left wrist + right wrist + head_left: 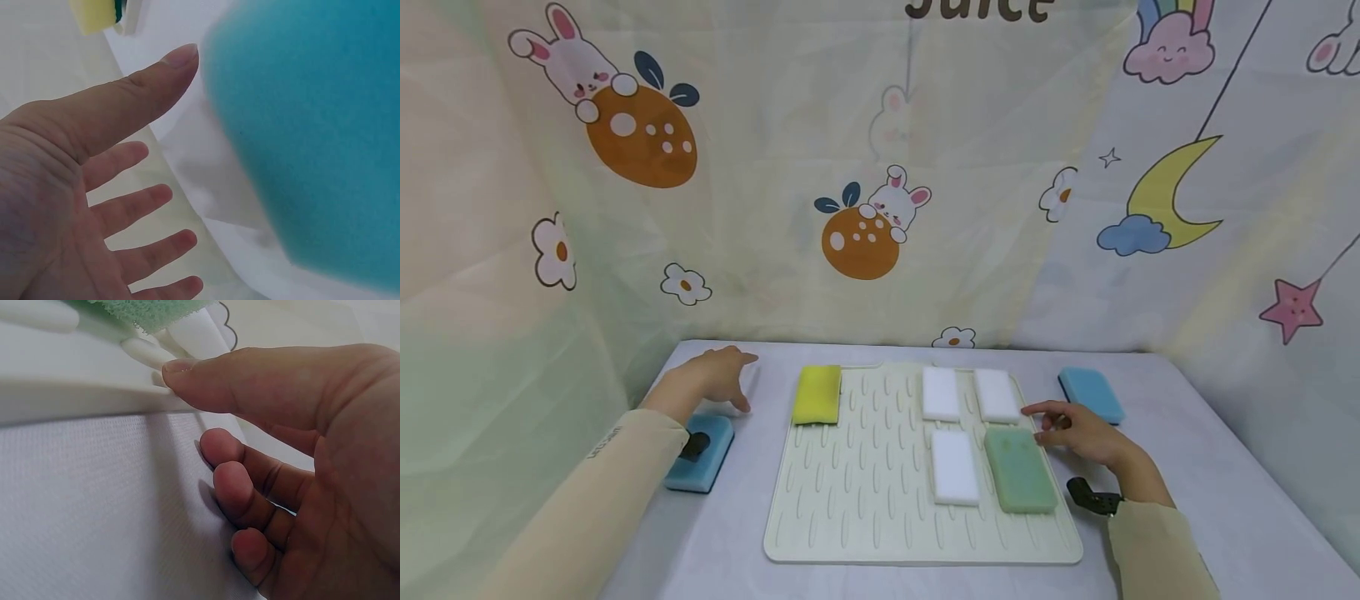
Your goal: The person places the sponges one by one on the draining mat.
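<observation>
My left hand (715, 379) is held over the left side of the table with thumb and fingers spread and nothing in its grasp. A blue sponge (703, 454) with a dark underside lies below that wrist and fills much of the left wrist view. At the right edge of a cream ridged mat (872, 533) is my right hand (1078, 429), its fingers loosely bent. In the right wrist view the thumb (206, 378) appears to touch the mat's rim; the index fingertip is hidden there. Nearest to this hand are a white sponge (997, 396) and a green sponge (1020, 471), both on the mat.
Two more white sponges, one at the back (941, 393) and one in front (955, 467), lie on the mat. A yellow sponge (817, 394) sits at its back left corner. Another blue sponge (1091, 395) rests right of the mat. A printed curtain (760, 250) hangs behind the table.
</observation>
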A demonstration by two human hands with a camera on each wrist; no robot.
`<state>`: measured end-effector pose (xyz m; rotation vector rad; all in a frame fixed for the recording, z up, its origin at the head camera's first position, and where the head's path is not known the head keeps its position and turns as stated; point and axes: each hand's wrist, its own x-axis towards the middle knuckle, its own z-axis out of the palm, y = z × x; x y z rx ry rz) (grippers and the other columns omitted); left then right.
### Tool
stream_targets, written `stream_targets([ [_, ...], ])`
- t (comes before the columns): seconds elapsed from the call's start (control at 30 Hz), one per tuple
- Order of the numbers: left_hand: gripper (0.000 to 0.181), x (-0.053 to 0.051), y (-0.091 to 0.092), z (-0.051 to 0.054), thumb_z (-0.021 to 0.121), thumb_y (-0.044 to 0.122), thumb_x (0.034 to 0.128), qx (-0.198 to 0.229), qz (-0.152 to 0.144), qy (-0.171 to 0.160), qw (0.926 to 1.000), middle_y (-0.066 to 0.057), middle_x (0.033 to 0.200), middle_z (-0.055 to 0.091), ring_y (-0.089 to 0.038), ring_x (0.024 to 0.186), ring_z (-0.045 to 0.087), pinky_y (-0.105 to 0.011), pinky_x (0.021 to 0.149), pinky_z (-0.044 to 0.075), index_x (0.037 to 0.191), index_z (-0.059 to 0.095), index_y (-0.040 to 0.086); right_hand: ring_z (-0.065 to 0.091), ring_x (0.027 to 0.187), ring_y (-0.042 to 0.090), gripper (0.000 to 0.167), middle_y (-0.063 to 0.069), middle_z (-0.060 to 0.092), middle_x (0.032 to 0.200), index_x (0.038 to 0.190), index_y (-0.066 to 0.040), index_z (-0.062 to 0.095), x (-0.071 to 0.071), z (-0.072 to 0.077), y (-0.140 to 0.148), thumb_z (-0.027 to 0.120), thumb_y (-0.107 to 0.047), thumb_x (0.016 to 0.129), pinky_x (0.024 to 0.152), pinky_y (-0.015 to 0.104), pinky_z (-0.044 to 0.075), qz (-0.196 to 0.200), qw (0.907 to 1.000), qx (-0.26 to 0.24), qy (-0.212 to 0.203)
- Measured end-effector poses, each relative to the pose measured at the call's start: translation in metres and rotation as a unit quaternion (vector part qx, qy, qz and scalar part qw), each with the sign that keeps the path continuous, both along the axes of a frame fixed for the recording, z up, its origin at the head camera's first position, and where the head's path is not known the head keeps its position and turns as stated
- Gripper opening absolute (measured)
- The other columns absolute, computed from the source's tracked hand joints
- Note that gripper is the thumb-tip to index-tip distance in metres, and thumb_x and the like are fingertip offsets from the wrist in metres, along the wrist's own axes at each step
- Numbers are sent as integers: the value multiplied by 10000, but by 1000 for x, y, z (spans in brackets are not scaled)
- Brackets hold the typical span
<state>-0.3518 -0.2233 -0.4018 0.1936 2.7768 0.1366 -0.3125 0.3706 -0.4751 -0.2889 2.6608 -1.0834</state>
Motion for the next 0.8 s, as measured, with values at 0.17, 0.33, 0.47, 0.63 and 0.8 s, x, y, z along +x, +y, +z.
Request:
stream_targets([
  [0.17,1000,-2,-5,-4,941,301,742,73,67,-31,9999,-291,1555,445,-524,1364,475,-697,1098,409,1561,432,37,497,795,167,493,95,592,1027,1371,-99,655,0,0,0,781,-207,907,668,259,437,-15,10000,13,-5],
  [0.33,1011,-3,-9,-7,954,282,723,275,99,-72,9995,-299,1559,438,-498,1366,480,-677,1124,396,1553,439,21,499,795,168,490,91,595,1027,1366,-99,658,2,0,-1,783,-211,906,668,260,436,-36,10000,22,-28],
  [0.47,1030,-2,-10,-8,962,268,713,450,173,-167,9987,-299,1572,419,-481,1371,477,-668,1143,382,1559,428,21,500,817,182,490,89,594,1036,1366,-108,658,2,1,-1,782,-223,907,679,268,435,-55,10000,57,-41],
  [0.63,1059,-1,-11,-7,973,249,694,536,156,-230,9982,-304,1584,398,-481,1378,462,-674,1152,368,1565,415,21,504,828,191,494,91,596,1038,1369,-116,659,1,2,-1,786,-227,904,687,271,439,-45,10000,68,-20],
  [0.8,1062,0,-11,-7,973,241,692,495,91,-230,9985,-310,1581,399,-483,1382,459,-670,1160,361,1565,412,12,504,829,194,495,89,597,1037,1366,-112,660,1,2,-2,787,-224,900,686,273,436,-22,10000,52,-6],
])
